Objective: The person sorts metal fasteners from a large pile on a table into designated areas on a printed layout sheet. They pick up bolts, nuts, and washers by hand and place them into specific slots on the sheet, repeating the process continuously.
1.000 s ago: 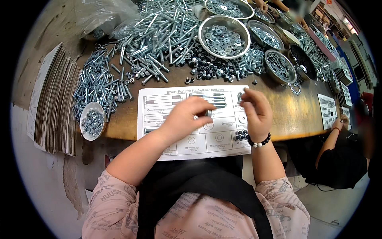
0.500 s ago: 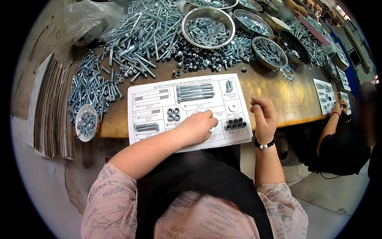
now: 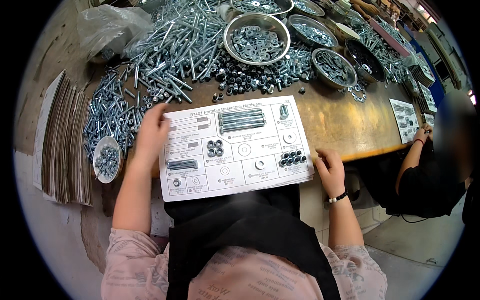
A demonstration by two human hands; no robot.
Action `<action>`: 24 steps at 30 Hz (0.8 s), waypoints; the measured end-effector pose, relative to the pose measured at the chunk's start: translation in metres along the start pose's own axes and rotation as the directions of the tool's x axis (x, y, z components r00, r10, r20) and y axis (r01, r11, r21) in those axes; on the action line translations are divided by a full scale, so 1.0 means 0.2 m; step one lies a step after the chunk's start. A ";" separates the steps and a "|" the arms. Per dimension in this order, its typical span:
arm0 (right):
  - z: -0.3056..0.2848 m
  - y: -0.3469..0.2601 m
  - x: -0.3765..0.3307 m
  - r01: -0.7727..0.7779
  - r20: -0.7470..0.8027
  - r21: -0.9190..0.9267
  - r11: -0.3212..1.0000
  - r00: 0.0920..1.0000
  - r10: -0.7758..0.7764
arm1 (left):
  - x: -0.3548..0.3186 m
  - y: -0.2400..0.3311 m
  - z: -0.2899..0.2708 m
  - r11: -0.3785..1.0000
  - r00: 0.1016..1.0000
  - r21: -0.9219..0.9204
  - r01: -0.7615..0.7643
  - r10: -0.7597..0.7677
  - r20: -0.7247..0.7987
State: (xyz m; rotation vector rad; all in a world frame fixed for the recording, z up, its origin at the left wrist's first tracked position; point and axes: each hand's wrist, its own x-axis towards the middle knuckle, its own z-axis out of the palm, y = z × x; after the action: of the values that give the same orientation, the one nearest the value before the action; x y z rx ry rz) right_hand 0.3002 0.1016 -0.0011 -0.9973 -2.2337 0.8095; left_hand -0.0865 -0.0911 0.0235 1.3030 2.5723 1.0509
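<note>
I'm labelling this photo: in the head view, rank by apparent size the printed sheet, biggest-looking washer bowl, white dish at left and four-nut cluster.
Largest first:
Printed sheet
Washer bowl
White dish
Four-nut cluster

A single head-worn fisheye looks steeply down past the apron [image 3: 240, 225]; it faces the table [image 3: 360, 132] — printed sheet [image 3: 252, 136] near, a co-worker [image 3: 425, 195] farther right.

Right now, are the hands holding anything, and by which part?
Nothing is clearly held: the left hand and right hand are at opposite edges of the printed sheet; contact there cannot be told.
</note>
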 end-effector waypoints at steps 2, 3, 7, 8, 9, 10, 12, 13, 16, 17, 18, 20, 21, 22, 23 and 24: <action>0.00 0.04 -0.05 -0.085 0.031 0.011 0.996 0.996 0.084 | 0.01 -0.15 -0.06 0.991 0.999 0.126 0.042 -0.042 0.003; 0.01 0.05 -0.05 -0.070 0.035 0.001 0.998 0.997 0.070 | 0.00 -0.24 -0.06 0.984 0.999 0.177 0.020 -0.028 0.043; 0.01 0.02 -0.03 -0.062 0.066 -0.048 0.997 0.996 0.066 | -0.01 -0.31 -0.04 0.990 0.951 0.094 0.105 -0.128 0.281; 0.01 0.01 -0.02 -0.077 0.072 -0.066 0.995 0.994 0.082 | 0.00 -0.30 -0.03 0.992 0.952 0.101 0.076 -0.102 0.288; 0.01 0.01 -0.02 -0.086 0.075 -0.092 0.992 0.993 0.093 | 0.01 -0.29 -0.04 0.992 0.947 0.104 0.077 -0.106 0.302; 0.01 0.01 -0.02 -0.095 0.077 -0.119 0.988 0.992 0.105 | 0.02 -0.28 -0.04 0.991 0.942 0.108 0.078 -0.109 0.317; 0.00 0.02 -0.03 -0.107 0.109 -0.151 0.983 0.986 0.124 | 0.04 -0.32 -0.03 0.997 0.936 0.065 0.047 -0.067 0.345; -0.01 0.03 -0.04 -0.109 0.141 -0.154 0.982 0.981 0.131 | 0.05 -0.32 -0.02 0.995 0.922 0.043 0.092 -0.101 0.373; -0.02 0.02 -0.06 -0.101 0.180 -0.156 0.983 0.975 0.128 | 0.07 -0.32 -0.03 0.986 0.896 -0.017 0.167 -0.144 0.420; -0.01 0.01 -0.06 -0.090 0.188 -0.148 0.985 0.975 0.117 | 0.07 -0.33 -0.04 0.987 0.897 0.004 0.160 -0.147 0.417; -0.01 -0.01 -0.06 -0.107 0.188 -0.161 0.981 0.973 0.137 | 0.07 -0.32 -0.04 0.988 0.898 0.025 0.155 -0.152 0.413; -0.01 0.00 -0.08 -0.109 0.175 -0.151 0.983 0.975 0.135 | 0.07 -0.27 -0.06 0.982 0.893 0.081 0.169 -0.188 0.409; 0.00 0.00 -0.08 -0.110 0.166 -0.149 0.983 0.977 0.135 | 0.08 -0.27 -0.06 0.982 0.894 0.097 0.160 -0.186 0.407; 0.00 0.00 -0.08 -0.110 0.156 -0.133 0.985 0.979 0.130 | 0.08 -0.28 -0.06 0.982 0.895 0.114 0.152 -0.185 0.406; 0.01 0.00 -0.09 -0.114 0.153 -0.112 0.987 0.980 0.130 | 0.07 -0.28 -0.07 0.981 0.896 0.130 0.142 -0.183 0.405; 0.01 0.00 -0.09 -0.118 0.150 -0.092 0.989 0.980 0.131 | 0.07 -0.26 -0.07 0.980 0.904 0.150 0.130 -0.179 0.387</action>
State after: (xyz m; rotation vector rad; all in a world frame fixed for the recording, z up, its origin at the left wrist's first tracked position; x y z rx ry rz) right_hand 0.3079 0.0872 -0.0068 -1.1589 -2.3728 0.8830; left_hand -0.1361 -0.1108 0.0059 1.1662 2.4017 0.5383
